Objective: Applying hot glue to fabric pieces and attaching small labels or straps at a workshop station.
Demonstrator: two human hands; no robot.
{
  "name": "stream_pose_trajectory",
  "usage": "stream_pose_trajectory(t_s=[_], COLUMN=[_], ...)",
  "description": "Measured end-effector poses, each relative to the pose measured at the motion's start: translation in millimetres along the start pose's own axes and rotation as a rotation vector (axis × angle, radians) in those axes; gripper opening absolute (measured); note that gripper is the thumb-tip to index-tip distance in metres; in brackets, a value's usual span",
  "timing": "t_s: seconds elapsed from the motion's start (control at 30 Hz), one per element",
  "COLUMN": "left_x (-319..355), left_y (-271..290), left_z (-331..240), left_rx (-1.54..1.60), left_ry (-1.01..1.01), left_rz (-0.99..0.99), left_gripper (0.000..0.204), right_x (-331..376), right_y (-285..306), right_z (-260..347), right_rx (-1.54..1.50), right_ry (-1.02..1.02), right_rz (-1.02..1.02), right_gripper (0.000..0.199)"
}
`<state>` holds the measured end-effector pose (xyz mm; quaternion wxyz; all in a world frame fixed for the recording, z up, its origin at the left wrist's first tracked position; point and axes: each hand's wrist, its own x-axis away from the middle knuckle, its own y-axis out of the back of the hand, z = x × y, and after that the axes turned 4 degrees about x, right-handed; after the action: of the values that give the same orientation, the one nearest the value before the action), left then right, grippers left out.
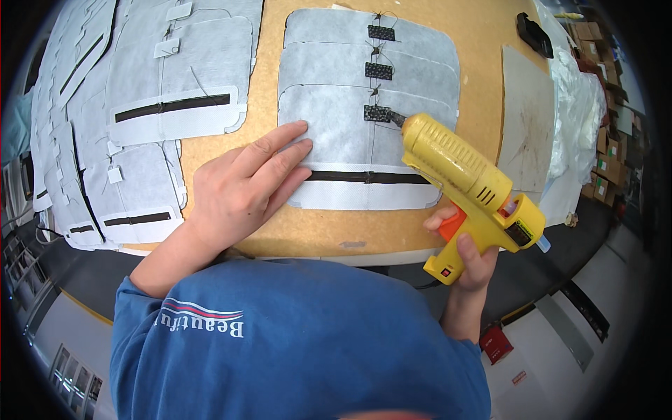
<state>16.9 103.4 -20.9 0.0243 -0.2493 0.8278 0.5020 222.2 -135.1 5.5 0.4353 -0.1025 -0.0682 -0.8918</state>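
Note:
My right hand [477, 262] grips a yellow hot glue gun [458, 161], with fingers at its orange trigger. The dark nozzle is at the right end of a black speckled patch [376, 113] on the nearest pale grey fabric sheet [332, 133]; whether it touches cannot be made out. Fingers extended, my left hand [241, 182] rests on that sheet's left side, holding nothing. A black strip [336, 176] crosses the sheet near its front edge. Two similar sheets lie overlapped behind it, with a middle patch [379, 71] and a far patch [381, 33], each beside knotted dark thread.
Several overlapping pale sheets with white tabs [166, 47] cover the left of the wooden table [336, 234]. To the right lie a stained grey board [523, 126], a black object [534, 35] and crumpled clear plastic [577, 105]. Cardboard boxes [607, 168] are stacked beyond.

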Motion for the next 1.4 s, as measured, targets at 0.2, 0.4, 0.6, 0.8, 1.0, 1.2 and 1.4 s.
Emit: stream_pose_trajectory(t_s=[0.2,0.4,0.6,0.8,1.0,1.2,1.4], left_x=[0.4,0.9,1.9,-2.0,-4.6,1.0,3.6], left_y=[1.1,0.0,0.3,0.0,2.4,4.2,6.3], left_z=[-0.6,-0.5,0.5,-1.4,-10.1,-12.4,-12.1], left_rx=[0.005,0.001,0.003,0.004,-0.014,-0.050,-0.036], left_ry=[0.008,0.006,0.006,0.010,-0.001,0.084,0.066], left_rz=[0.012,0.008,0.002,-0.002,-0.024,0.021,0.008], left_gripper=[0.034,0.034,0.034,0.034,0.034,0.034,0.031], right_x=[7.8,10.2,9.3,-5.6,-7.6,-6.1,-26.1], right_y=[15.0,14.7,13.8,-6.9,7.6,59.5,116.1], right_z=[-8.2,-10.2,-10.4,3.6,0.4,-26.5,-32.1], right_rx=[-0.069,-0.087,-0.127,-0.053,-0.097,-0.693,-0.863], right_ry=[-0.042,-0.043,-0.043,-0.032,-0.025,0.028,-0.033], right_rz=[0.111,0.095,0.089,0.034,0.048,-0.370,-0.354], right_gripper=[0.051,0.052,0.052,0.053,0.058,0.049,0.041])
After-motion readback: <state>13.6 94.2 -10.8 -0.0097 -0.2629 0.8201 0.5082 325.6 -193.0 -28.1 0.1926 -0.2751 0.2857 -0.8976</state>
